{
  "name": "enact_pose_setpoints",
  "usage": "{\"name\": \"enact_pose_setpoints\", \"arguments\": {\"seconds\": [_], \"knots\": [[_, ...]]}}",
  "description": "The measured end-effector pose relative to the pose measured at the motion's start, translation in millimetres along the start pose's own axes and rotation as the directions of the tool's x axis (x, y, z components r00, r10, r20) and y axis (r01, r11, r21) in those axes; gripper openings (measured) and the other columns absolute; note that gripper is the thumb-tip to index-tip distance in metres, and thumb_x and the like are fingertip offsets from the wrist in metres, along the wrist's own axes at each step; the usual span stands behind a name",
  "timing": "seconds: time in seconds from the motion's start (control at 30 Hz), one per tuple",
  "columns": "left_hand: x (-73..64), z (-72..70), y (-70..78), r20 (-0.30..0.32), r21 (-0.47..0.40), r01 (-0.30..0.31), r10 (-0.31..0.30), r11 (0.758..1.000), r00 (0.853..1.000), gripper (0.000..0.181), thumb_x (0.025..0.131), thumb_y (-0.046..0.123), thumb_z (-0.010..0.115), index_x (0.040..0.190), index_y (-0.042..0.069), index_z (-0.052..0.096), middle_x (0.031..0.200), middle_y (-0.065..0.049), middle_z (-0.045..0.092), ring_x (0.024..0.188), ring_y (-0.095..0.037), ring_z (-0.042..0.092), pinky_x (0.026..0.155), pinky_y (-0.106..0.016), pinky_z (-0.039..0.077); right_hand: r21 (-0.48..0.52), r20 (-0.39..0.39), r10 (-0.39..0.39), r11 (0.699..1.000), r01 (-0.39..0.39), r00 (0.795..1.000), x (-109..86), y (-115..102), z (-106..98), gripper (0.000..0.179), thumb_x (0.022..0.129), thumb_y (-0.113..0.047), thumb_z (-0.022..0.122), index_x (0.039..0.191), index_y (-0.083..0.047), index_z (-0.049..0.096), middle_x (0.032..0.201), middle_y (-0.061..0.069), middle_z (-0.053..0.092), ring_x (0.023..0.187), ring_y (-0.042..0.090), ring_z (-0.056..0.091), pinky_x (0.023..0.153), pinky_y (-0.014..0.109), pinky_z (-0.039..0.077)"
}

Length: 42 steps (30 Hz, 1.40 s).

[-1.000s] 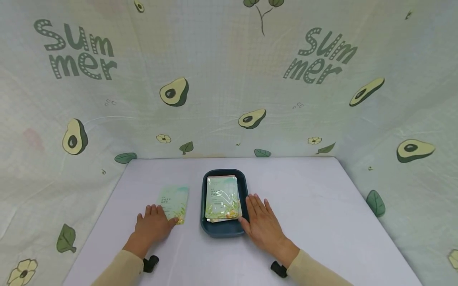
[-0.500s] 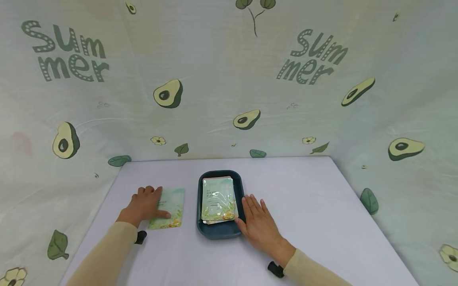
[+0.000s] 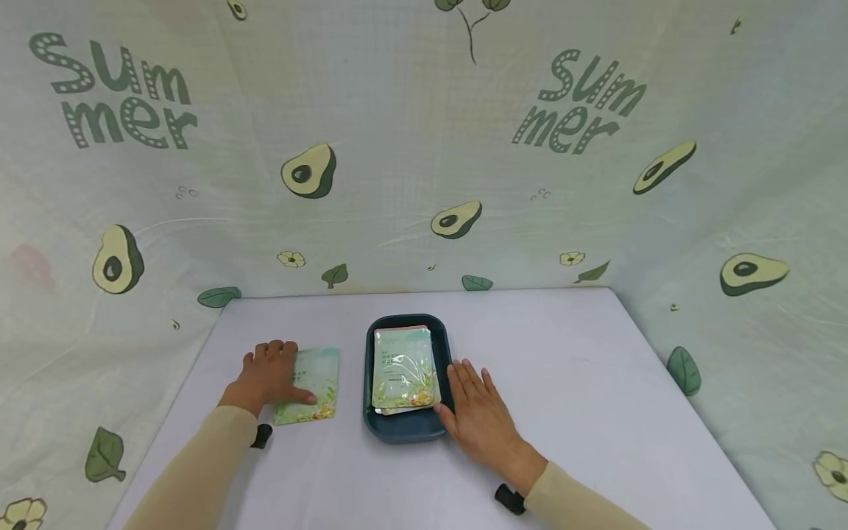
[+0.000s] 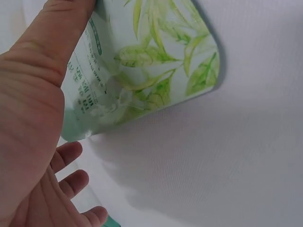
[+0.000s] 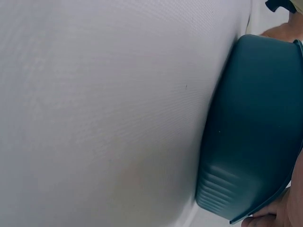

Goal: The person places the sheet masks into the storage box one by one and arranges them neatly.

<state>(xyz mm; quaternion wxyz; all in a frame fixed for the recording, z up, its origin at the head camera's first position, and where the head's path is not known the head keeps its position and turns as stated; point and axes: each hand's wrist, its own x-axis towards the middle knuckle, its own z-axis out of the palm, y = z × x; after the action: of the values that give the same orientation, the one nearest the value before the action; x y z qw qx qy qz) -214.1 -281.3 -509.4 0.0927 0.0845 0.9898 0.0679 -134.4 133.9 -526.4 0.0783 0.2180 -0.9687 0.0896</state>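
Note:
On the white table lies a pale green face mask packet (image 3: 318, 379) printed with leaves and flowers. My left hand (image 3: 261, 379) lies over its left side, the thumb across the printed face and the other fingers up by its far edge. In the left wrist view the thumb overlaps the packet (image 4: 156, 61), and three loosely spread fingers show beyond its edge. A dark teal tray (image 3: 411, 430) holds a small stack of similar packets (image 3: 403, 368). My right hand (image 3: 483, 423) rests along the tray's right side with straight fingers, its thumb at the rim.
A white table (image 3: 563, 353) spreads around the tray. Behind it hangs a pale cloth (image 3: 384, 110) with avocados, leaves and "summer" lettering. Black straps (image 3: 510, 499) sit at both wrists. A small green patch (image 4: 112, 222) shows beyond the left fingertips.
Over the first half second my left hand has moved up along the packet's left side, uncovering its lower corner; since then it has barely moved. My right hand stays against the tray. The view shifts slightly.

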Motion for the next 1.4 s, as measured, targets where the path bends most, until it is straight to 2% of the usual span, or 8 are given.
{"name": "enact_pose_setpoints", "arguments": {"seconds": [0.23, 0.4, 0.53, 0.7, 0.83, 1.03, 1.23, 1.4], "knots": [[4.5, 5.1, -1.7, -0.044, -0.010, -0.001, 0.000, 1.000, 0.999, 0.124, 0.065, 0.074, 0.090, 0.144, -0.007, 0.039, 0.141, -0.035, 0.048, 0.132, -0.060, 0.038, 0.109, -0.078, 0.031, -0.007, -0.010, -0.007, 1.000, 0.007, 1.000, 0.3, -0.5, 0.0, 0.072, 0.112, -0.049, 0.046, 0.159, 0.006, 0.040, 0.166, 0.023, 0.041, 0.158, 0.037, 0.033, 0.128, 0.060, 0.025], [6.9, 6.5, -1.2, -0.145, 0.002, -0.016, 0.016, 1.000, 0.989, 0.123, 0.064, 0.065, 0.095, 0.146, -0.005, 0.036, 0.135, -0.033, 0.049, 0.127, -0.055, 0.040, 0.108, -0.075, 0.036, -0.013, -0.018, -0.011, 1.000, 0.010, 1.000, 0.7, 0.0, 1.4, 0.072, 0.112, -0.049, 0.046, 0.159, 0.006, 0.040, 0.165, 0.022, 0.041, 0.157, 0.037, 0.034, 0.127, 0.060, 0.026], [5.7, 3.3, 2.2, -0.249, 0.040, -0.055, 0.063, 0.998, 0.966, 0.122, 0.065, 0.057, 0.098, 0.148, -0.004, 0.033, 0.130, -0.032, 0.049, 0.121, -0.052, 0.044, 0.101, -0.071, 0.042, -0.013, -0.019, -0.011, 1.000, 0.011, 1.000, 0.2, -0.1, 1.6, 0.072, 0.112, -0.049, 0.046, 0.159, 0.006, 0.040, 0.166, 0.022, 0.041, 0.158, 0.037, 0.034, 0.127, 0.060, 0.026], [1.7, -1.5, 9.2, -0.332, 0.078, -0.091, 0.112, 0.993, 0.937, 0.121, 0.070, 0.050, 0.098, 0.155, 0.000, 0.028, 0.129, -0.030, 0.048, 0.118, -0.050, 0.047, 0.098, -0.067, 0.046, -0.006, -0.013, -0.007, 1.000, 0.007, 1.000, 0.1, -0.5, 1.1, 0.072, 0.112, -0.048, 0.046, 0.159, 0.006, 0.041, 0.166, 0.023, 0.040, 0.158, 0.037, 0.033, 0.128, 0.060, 0.026], [-1.0, -1.0, 12.2, -0.400, 0.102, -0.124, 0.155, 0.987, 0.903, 0.115, 0.073, 0.044, 0.098, 0.156, 0.003, 0.029, 0.129, -0.029, 0.048, 0.115, -0.046, 0.052, 0.096, -0.061, 0.051, -0.007, -0.002, -0.005, 1.000, 0.005, 1.000, 0.0, -0.6, 0.0, 0.072, 0.112, -0.049, 0.045, 0.159, 0.006, 0.040, 0.166, 0.023, 0.039, 0.158, 0.037, 0.033, 0.128, 0.060, 0.025], [-12.7, -2.9, 21.7, -0.453, 0.106, -0.177, 0.206, 0.979, 0.867, 0.100, 0.080, 0.028, 0.095, 0.155, 0.006, 0.034, 0.129, -0.027, 0.050, 0.106, -0.037, 0.061, 0.091, -0.051, 0.059, 0.001, -0.003, -0.009, 1.000, 0.009, 1.000, -0.3, -0.2, -0.8, 0.073, 0.112, -0.049, 0.045, 0.159, 0.006, 0.039, 0.166, 0.023, 0.039, 0.158, 0.037, 0.033, 0.127, 0.060, 0.026], [-20.3, -0.3, 23.5, -0.476, 0.097, -0.247, 0.262, 0.964, 0.839, 0.068, 0.089, 0.017, 0.087, 0.147, 0.011, 0.051, 0.125, -0.023, 0.053, 0.077, -0.023, 0.065, 0.067, -0.038, 0.061, -0.003, -0.017, -0.013, 1.000, 0.013, 1.000, -0.8, 0.5, 0.7, 0.072, 0.112, -0.049, 0.045, 0.159, 0.006, 0.040, 0.165, 0.023, 0.040, 0.157, 0.037, 0.034, 0.127, 0.060, 0.027], [-24.3, 3.2, 22.8, -0.468, 0.042, -0.274, 0.261, 0.961, 0.844, 0.037, 0.093, 0.009, 0.081, 0.127, 0.012, 0.066, 0.117, -0.019, 0.055, 0.067, -0.017, 0.062, 0.063, -0.036, 0.059, -0.002, -0.029, -0.012, 1.000, 0.012, 1.000, -0.8, 0.3, 1.0, 0.072, 0.112, -0.049, 0.046, 0.158, 0.006, 0.041, 0.165, 0.023, 0.042, 0.157, 0.037, 0.035, 0.127, 0.060, 0.028]]}}
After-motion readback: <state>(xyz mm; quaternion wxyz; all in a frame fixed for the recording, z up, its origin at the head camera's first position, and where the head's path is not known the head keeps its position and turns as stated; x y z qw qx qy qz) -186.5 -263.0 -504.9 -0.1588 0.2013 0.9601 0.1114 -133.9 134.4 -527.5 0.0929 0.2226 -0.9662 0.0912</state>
